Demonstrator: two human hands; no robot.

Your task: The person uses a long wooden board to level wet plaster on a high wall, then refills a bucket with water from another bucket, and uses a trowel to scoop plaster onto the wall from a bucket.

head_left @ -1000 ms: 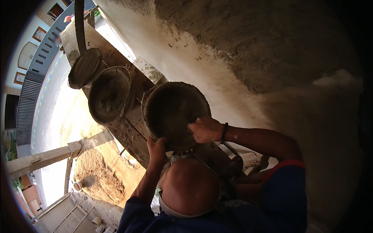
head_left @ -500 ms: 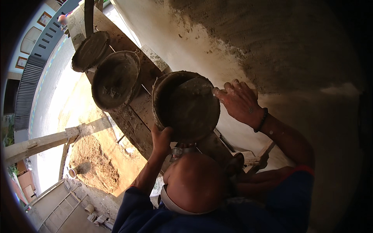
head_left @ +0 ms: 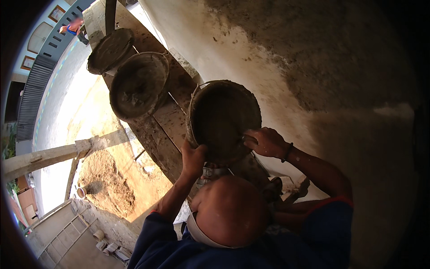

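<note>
A round, mortar-caked bucket (head_left: 224, 119) stands on a plank platform in front of me, its dark inside tilted up towards me. My left hand (head_left: 193, 159) clasps its near left rim, thumb over the edge. At the bucket's near right side, my right hand (head_left: 268, 142) reaches over the rim with curled fingers. The fingertips are in shadow, and what they hold, if anything, cannot be made out. Farther left on the planks are a second bucket (head_left: 139, 85) with grey mortar in it and a third bucket (head_left: 109, 51) beyond that.
Dirty boards form the platform (head_left: 156, 148); its left edge drops to ground with a sand heap (head_left: 105, 184). A rough, partly plastered wall (head_left: 260, 67) rises on the right. Left are a wooden beam (head_left: 49, 159) and a ladder (head_left: 67, 235). Another person (head_left: 76, 29) is far off.
My right hand has moved down and inward from the bucket's right rim, its fingers now curled. My left hand keeps its hold. The distant person shows more fully.
</note>
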